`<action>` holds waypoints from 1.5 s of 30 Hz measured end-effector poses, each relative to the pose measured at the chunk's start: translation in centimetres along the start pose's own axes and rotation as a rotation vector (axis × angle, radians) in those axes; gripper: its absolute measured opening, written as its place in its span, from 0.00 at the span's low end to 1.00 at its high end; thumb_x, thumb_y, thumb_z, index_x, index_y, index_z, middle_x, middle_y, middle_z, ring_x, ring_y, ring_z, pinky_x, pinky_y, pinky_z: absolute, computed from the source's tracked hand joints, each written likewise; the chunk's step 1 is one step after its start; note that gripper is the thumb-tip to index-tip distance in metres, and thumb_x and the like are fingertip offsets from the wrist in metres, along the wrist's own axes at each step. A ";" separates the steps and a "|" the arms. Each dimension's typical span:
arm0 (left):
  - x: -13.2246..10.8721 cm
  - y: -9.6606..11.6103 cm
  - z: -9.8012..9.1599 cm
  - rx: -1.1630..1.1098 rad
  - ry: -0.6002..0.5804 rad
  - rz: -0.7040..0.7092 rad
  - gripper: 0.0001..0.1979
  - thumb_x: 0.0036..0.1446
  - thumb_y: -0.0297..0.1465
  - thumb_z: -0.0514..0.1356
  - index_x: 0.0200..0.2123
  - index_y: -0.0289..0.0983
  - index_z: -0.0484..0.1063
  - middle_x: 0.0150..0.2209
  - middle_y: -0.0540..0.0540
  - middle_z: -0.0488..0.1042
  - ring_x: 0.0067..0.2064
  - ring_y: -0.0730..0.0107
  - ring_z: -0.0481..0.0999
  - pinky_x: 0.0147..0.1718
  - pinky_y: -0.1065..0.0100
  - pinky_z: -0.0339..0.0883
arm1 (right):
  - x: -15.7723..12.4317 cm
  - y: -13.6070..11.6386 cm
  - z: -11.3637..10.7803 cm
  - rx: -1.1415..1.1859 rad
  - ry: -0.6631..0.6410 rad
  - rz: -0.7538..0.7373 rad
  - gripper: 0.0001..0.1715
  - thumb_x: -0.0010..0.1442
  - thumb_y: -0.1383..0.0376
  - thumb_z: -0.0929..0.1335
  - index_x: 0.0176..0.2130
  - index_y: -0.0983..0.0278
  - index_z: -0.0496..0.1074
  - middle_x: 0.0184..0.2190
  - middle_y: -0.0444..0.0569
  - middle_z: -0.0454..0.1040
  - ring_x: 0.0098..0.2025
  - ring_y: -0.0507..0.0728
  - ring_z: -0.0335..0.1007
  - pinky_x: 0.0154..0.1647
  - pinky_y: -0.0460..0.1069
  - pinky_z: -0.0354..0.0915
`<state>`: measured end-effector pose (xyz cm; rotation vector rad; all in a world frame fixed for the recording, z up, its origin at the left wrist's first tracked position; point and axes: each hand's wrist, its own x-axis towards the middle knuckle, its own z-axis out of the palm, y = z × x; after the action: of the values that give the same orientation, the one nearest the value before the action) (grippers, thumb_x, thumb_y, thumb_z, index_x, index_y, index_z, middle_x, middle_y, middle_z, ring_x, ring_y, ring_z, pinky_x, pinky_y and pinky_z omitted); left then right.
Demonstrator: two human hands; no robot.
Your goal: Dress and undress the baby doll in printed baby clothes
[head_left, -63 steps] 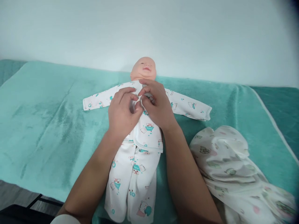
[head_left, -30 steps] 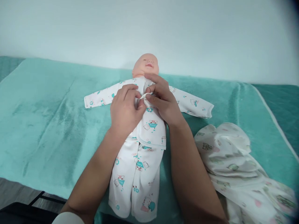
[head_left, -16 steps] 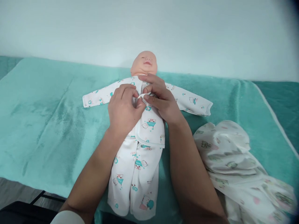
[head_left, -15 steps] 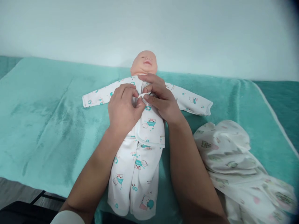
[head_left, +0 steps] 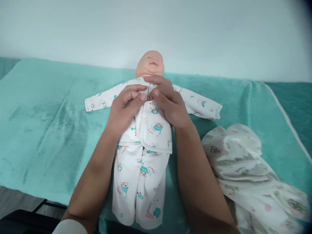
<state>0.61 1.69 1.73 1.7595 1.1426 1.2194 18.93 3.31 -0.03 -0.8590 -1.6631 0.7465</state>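
Observation:
A baby doll (head_left: 149, 63) lies on its back on a teal blanket (head_left: 48, 123), dressed in a white printed top (head_left: 151, 125) and matching trousers (head_left: 138, 185), sleeves spread to both sides. My left hand (head_left: 124, 109) and my right hand (head_left: 167, 100) meet on the doll's upper chest. Both pinch the front edges of the top just below the collar, thumbs pressed close together. Two snap buttons show down the closed front below my fingers.
A crumpled pile of white printed baby clothes (head_left: 243, 175) lies on the blanket at the right. A pale wall stands behind the doll's head. The blanket's front edge drops off at the lower left, with a dark frame (head_left: 36, 211) below it.
My hands have moved up from mid-chest to the collar. The front of the top below them now lies flat and closed, and the small fabric loop they were pinching is gone.

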 end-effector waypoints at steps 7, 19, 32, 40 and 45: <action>-0.2 0.9 -2.6 0.071 -0.217 0.018 0.13 0.64 0.44 0.66 0.32 0.43 0.77 0.62 0.48 0.76 0.66 0.53 0.73 0.62 0.50 0.71 | -0.1 -0.2 0.7 0.028 0.236 -0.064 0.26 0.72 0.45 0.66 0.29 0.57 0.74 0.44 0.47 0.81 0.56 0.61 0.76 0.64 0.64 0.70; -0.6 0.6 -2.8 0.131 -0.380 0.088 0.06 0.60 0.34 0.68 0.32 0.42 0.74 0.71 0.51 0.66 0.72 0.43 0.64 0.56 0.44 0.77 | -0.1 -0.5 1.5 0.031 0.402 -0.094 0.23 0.73 0.54 0.67 0.27 0.57 0.72 0.44 0.49 0.82 0.50 0.59 0.77 0.58 0.60 0.71; -0.3 -0.1 -3.0 0.109 -0.344 0.101 0.05 0.58 0.33 0.68 0.32 0.42 0.75 0.68 0.49 0.70 0.66 0.46 0.72 0.44 0.54 0.81 | -0.4 -2.6 0.3 -0.233 -0.218 -0.098 0.19 0.72 0.55 0.67 0.30 0.54 0.78 0.62 0.40 0.75 0.70 0.63 0.63 0.75 0.66 0.57; -0.5 0.3 -2.8 0.187 -0.326 0.093 0.03 0.58 0.30 0.66 0.32 0.41 0.75 0.66 0.48 0.71 0.62 0.51 0.75 0.40 0.58 0.81 | -0.4 -2.7 -1.0 -0.206 -0.371 -0.059 0.17 0.69 0.51 0.70 0.32 0.55 0.80 0.70 0.37 0.67 0.75 0.66 0.56 0.78 0.69 0.48; -0.2 0.1 -3.2 0.175 -0.372 0.114 0.06 0.61 0.37 0.68 0.33 0.43 0.76 0.67 0.49 0.70 0.65 0.50 0.73 0.46 0.54 0.81 | -0.4 -2.7 -1.3 -0.142 -0.375 -0.005 0.18 0.68 0.49 0.71 0.32 0.55 0.80 0.71 0.35 0.67 0.77 0.65 0.54 0.79 0.66 0.46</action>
<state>-2.48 1.63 2.75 2.1007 0.9612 0.8232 19.77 1.58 2.33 -0.8498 -2.0698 0.8301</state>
